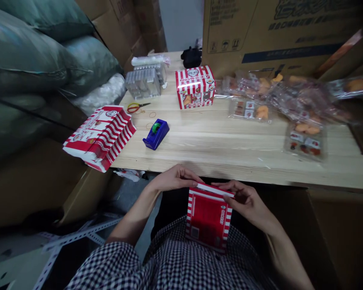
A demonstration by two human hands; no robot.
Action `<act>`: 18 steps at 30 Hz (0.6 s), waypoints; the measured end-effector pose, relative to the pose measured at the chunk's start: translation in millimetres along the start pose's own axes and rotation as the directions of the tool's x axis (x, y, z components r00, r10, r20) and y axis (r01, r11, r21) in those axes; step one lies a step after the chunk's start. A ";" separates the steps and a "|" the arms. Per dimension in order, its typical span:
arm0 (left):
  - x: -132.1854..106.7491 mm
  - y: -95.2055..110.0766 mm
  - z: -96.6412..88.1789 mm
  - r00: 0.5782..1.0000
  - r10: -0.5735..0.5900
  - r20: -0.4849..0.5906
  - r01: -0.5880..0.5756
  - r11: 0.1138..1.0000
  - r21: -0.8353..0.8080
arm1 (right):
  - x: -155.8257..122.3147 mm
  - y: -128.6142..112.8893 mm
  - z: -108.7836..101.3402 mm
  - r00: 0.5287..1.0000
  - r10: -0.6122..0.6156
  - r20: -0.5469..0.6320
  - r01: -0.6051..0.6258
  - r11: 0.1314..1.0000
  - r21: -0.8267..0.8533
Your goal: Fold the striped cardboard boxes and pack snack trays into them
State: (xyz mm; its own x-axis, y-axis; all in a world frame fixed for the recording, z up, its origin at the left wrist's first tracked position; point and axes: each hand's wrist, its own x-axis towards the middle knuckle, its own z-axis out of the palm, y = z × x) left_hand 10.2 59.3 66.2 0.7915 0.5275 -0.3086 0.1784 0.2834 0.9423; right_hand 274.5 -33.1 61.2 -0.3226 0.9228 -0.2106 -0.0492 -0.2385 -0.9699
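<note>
A flat red-and-white striped carton point(208, 217) stands on my lap, just below the wooden table's front edge point(230, 171). My left hand point(175, 179) pinches its upper left corner, fingers closed on the top flap. My right hand point(245, 199) grips its upper right side, fingers curled round the edge. A finished striped box point(195, 87) stands upright on the table further back. A stack of flat striped cartons point(101, 136) hangs over the table's left end.
A blue tape dispenser point(156, 133) sits left of centre, scissors point(136, 107) and rubber bands behind it. Clear plastic trays point(145, 80) are at the back left. Several bagged toy-food packs point(304, 139) lie on the right. Big cardboard boxes point(275, 32) stand behind.
</note>
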 end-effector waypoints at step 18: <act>0.6 -7.0 1.9 0.999 0.035 0.015 -0.035 0.999 0.023 | 19.8 10.2 8.4 0.997 -0.012 -0.078 -0.013 0.948 -0.317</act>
State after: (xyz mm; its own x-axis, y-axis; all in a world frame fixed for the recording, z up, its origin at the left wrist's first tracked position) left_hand 10.5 56.1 59.7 0.8058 0.5252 -0.2737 0.1641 0.2462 0.9552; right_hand 259.7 -19.8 48.2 -0.2475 0.9464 -0.2076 0.2576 -0.1423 -0.9557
